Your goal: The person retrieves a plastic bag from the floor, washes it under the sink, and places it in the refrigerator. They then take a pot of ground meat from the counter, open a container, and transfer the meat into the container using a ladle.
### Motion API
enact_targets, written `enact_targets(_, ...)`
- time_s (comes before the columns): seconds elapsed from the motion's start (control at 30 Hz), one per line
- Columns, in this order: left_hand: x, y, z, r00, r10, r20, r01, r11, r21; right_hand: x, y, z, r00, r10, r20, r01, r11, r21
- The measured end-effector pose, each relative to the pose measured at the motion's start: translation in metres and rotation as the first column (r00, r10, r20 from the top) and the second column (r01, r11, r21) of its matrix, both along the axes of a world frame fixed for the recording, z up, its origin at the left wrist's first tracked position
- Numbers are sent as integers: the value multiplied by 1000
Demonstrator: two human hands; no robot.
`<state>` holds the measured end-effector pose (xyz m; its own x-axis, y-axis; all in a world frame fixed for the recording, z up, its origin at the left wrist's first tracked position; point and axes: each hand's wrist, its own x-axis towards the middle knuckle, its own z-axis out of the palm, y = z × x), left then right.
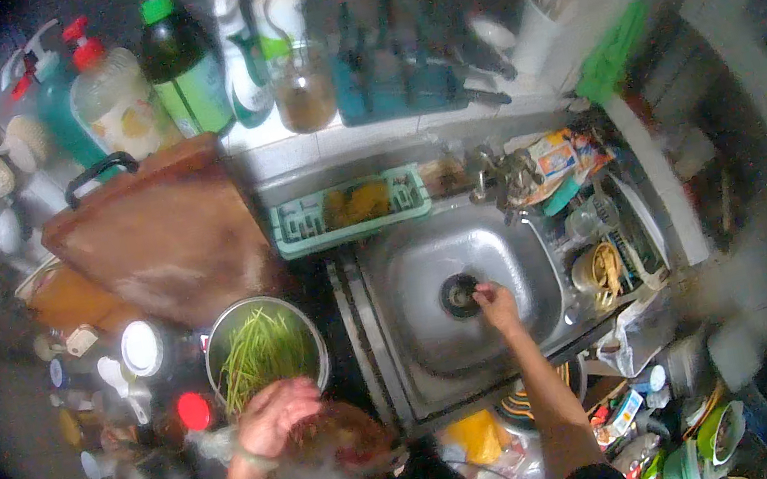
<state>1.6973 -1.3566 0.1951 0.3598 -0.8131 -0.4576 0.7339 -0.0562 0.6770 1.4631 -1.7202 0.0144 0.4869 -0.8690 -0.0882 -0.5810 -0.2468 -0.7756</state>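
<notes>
My right hand (498, 305) is over the stainless steel sink basin (441, 359), its fingers bunched beside the round drain strainer (460, 296); whether they pinch something is too small to tell. My left hand (280, 413), with a pale band at the wrist, is at the lower rim of a round metal pot (324, 356). Long green vegetable stalks (264, 351) fill that pot. Below the left hand lies a clear plastic bag (337, 460) with reddish-brown contents. It hides part of the bag, and I cannot tell whether it holds anything.
A thick wooden chopping board (177, 236) leans behind the pot. A pale green plastic tray (356, 233) sits behind the sink, near the faucet (483, 177). Pump bottles (186, 82) and a teal knife holder (396, 85) line the back ledge. A red-lidded jar (194, 411) stands at left.
</notes>
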Motion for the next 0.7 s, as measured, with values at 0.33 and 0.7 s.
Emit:
enact_targets(0.33,-39,-254,-105,950,-311,-2,298,913,-277,117,-22,248,809,375,452,-373,923,-97)
enact_targets(0.7,-37,-380,-122,982,-186,-42,170,955,-244,85,-42,129,674,-482,560,-392,409,824)
